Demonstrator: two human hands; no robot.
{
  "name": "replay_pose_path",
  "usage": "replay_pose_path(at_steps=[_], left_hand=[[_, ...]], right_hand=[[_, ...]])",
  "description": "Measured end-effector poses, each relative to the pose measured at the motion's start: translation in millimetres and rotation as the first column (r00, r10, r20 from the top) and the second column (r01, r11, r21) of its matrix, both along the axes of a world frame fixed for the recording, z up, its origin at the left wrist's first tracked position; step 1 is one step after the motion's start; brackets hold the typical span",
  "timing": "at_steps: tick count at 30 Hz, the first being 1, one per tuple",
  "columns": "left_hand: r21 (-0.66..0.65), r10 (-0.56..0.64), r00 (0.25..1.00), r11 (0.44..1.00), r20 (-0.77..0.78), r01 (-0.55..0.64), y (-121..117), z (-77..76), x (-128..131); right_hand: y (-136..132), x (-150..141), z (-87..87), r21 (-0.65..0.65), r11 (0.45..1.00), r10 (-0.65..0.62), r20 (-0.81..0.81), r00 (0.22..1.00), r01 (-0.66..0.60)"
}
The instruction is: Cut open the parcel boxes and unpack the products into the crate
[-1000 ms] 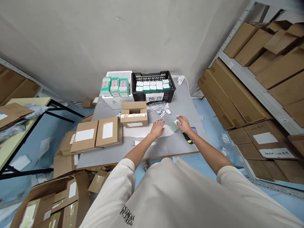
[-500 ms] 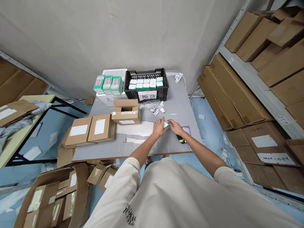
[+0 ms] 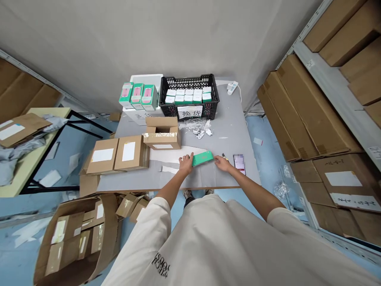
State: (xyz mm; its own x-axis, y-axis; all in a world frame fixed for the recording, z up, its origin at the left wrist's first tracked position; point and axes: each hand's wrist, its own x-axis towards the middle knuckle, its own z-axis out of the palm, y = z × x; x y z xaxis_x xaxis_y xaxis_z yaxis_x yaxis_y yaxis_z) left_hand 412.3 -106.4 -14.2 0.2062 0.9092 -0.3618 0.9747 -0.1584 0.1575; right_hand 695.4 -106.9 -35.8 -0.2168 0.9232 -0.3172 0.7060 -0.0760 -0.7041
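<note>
A long green box (image 3: 203,158) is held level just above the grey table (image 3: 232,131), between both hands. My left hand (image 3: 186,163) grips its left end, with a ring on one finger. My right hand (image 3: 222,162) pinches its right end. A white paper sheet (image 3: 171,155) lies on the table under and to the left of the box. Close to the right of my right hand, a phone (image 3: 239,163) lies face up.
An open cardboard box (image 3: 162,132) and two flat labelled cartons (image 3: 119,153) sit to the left. At the back stand three green-and-pink boxes (image 3: 138,95) and a black crate (image 3: 189,97) of small boxes. Plastic scraps (image 3: 199,129) lie mid-table. Shelves of cartons (image 3: 309,115) line the right; more boxes (image 3: 77,238) litter the floor.
My hands came together on the green box, then drew apart to its two ends. The box now shows its long green face, held sideways between both hands.
</note>
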Motion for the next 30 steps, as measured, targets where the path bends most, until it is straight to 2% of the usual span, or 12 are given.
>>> replay_pose_path(at_steps=[3,6,10,13,17,20,24,27,30], left_hand=[[-0.004,-0.003,1.000,1.000,0.020,0.003,2.5,-12.9,-4.8],[0.016,-0.064,0.995,0.998,0.074,0.063,12.1,-19.2,4.0],[0.020,-0.161,0.973,0.987,0.166,0.160,27.0,-21.6,40.0],[0.002,-0.158,0.969,0.987,0.191,0.161,33.3,-22.6,69.6],[0.015,-0.165,0.973,0.986,0.163,0.165,36.8,-21.6,84.9],[0.032,-0.182,0.963,0.983,0.199,0.179,39.4,-13.8,79.0],[0.091,-0.117,0.935,0.992,0.336,0.092,44.4,6.3,65.3],[0.115,-0.061,0.881,0.993,0.470,0.007,48.2,21.1,54.9],[0.103,-0.026,0.799,0.994,0.601,-0.045,49.0,30.0,42.3]], right_hand=[[-6.8,-1.9,-1.8,-0.018,1.000,-0.015,0.012,1.000,0.015],[-11.4,0.1,2.1,-0.040,0.998,-0.043,0.030,0.999,0.044],[-14.2,2.0,10.2,-0.065,0.992,-0.104,0.040,0.994,0.106],[-16.0,1.0,12.5,-0.066,0.986,-0.150,0.040,0.988,0.153],[-19.7,-0.6,8.9,-0.068,0.981,-0.178,0.019,0.984,0.179],[-20.4,-2.1,5.8,-0.057,0.976,-0.213,-0.002,0.977,0.212],[-11.0,-8.5,7.9,-0.032,0.938,-0.347,-0.044,0.937,0.346],[2.4,-18.3,16.8,-0.047,0.907,-0.421,-0.146,0.895,0.419],[13.4,-30.1,30.2,-0.036,0.924,-0.374,-0.273,0.886,0.380]])
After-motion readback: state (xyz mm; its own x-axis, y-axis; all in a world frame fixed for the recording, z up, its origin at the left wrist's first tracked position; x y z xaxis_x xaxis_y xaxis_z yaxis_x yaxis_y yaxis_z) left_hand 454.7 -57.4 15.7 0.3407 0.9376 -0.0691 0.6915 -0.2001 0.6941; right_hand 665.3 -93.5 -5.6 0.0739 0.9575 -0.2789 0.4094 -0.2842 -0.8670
